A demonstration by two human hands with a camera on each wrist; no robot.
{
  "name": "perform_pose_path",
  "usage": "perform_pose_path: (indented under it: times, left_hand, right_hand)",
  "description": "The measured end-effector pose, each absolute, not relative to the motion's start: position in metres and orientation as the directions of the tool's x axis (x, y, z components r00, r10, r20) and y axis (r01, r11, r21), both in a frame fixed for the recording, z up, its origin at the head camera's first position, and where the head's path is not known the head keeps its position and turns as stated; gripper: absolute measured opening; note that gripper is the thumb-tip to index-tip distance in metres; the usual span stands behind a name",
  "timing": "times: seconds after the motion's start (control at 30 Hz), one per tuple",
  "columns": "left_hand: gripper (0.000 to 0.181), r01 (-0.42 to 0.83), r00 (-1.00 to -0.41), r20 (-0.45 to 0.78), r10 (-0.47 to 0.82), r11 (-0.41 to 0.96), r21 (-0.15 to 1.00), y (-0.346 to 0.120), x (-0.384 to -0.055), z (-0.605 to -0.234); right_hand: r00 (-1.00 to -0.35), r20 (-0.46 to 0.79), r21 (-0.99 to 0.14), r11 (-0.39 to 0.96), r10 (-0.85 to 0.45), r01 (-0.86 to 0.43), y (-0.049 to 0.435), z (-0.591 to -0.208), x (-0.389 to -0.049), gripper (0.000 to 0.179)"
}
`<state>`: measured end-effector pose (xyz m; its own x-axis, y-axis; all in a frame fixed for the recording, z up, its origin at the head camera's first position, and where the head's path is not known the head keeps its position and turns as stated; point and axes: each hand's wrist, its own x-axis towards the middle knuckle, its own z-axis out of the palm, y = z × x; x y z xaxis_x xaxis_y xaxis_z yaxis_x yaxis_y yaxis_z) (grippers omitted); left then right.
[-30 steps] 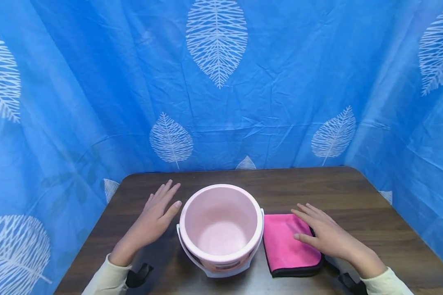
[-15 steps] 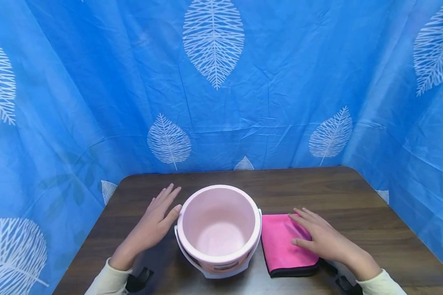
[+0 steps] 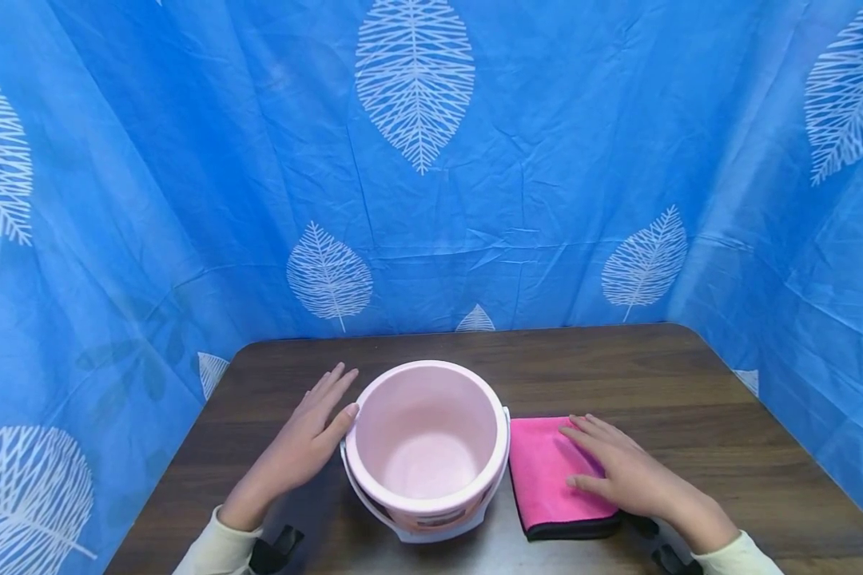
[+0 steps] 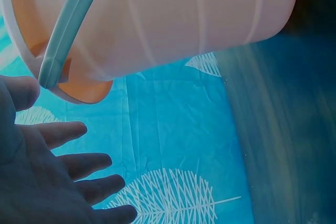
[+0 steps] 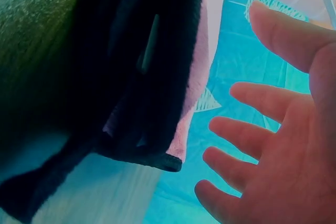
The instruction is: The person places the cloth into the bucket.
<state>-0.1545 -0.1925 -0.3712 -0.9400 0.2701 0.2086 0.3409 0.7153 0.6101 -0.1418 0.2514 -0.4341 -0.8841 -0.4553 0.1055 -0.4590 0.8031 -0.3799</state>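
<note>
A pale pink bucket (image 3: 431, 431) stands upright near the table's front, its white handle (image 3: 381, 511) hanging down on the near side. Beside its left rim is my left hand (image 3: 298, 447), fingers spread straight and thumb tip right at the rim. In the left wrist view, that thumb lies close to the handle's end (image 4: 50, 72). To the bucket's right lies a folded bright pink cloth (image 3: 554, 479) with black edging. My right hand (image 3: 629, 471) is over the cloth's right part, fingers extended. The right wrist view has the cloth's black edge (image 5: 181, 77) beside the open fingers.
The dark wooden table (image 3: 618, 359) has rounded far corners. A blue curtain (image 3: 532, 160) with white leaf prints surrounds it at the back and both sides. Black straps (image 3: 276, 549) show at the wrists.
My left hand has moved slightly toward me and right, its thumb now closer to the bucket's rim. My right hand has lowered a little over the cloth. The view has shifted slightly.
</note>
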Motion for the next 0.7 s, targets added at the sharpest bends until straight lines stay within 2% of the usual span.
perform_pose_path:
  times: [0.23,0.7]
  left_hand:
    - [0.060,0.328,-0.944,0.190,0.269,0.714,0.618,-0.1908,-0.1535,-0.3726]
    - [0.062,0.283,-0.956,0.134,0.261,0.698,0.659,-0.1880,-0.1527,-0.3721]
  right_hand:
    - [-0.913,0.006,-0.424,0.826,-0.408,-0.372,0.2501,-0.4336,-0.1402,0.074]
    - [-0.910,-0.064,-0.462,0.821,-0.409,-0.336,0.2520,-0.4380,-0.1398,0.078]
